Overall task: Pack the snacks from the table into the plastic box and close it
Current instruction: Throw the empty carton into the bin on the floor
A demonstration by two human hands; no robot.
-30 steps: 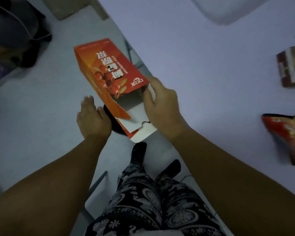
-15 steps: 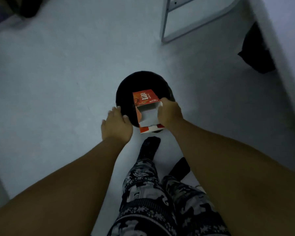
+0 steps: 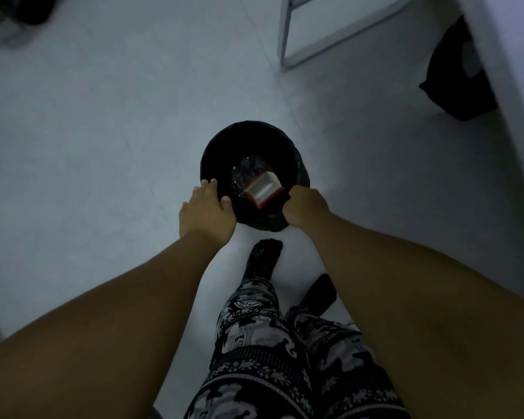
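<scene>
I am looking down at the floor, not at the table. A round black bin (image 3: 212, 152) stands just in front of my feet. An opened red and white carton (image 3: 262, 189) lies tilted inside it, its open end up. My left hand (image 3: 206, 213) rests on the bin's near left rim, fingers apart and holding nothing. My right hand (image 3: 304, 208) is at the near right rim, right beside the carton, with curled fingers partly hidden by the dark liner. No snacks and no plastic box are in sight.
A pale table edge (image 3: 515, 86) runs down the upper right, with a dark bag-like object (image 3: 457, 80) under it. A grey metal frame (image 3: 286, 40) stands on the floor behind the bin. My patterned trousers and black socks (image 3: 263, 258) fill the foreground.
My view swung from the table down to the floor. The right hand carried the carton over the bin, and it now lies deeper inside. The left hand stayed at the rim.
</scene>
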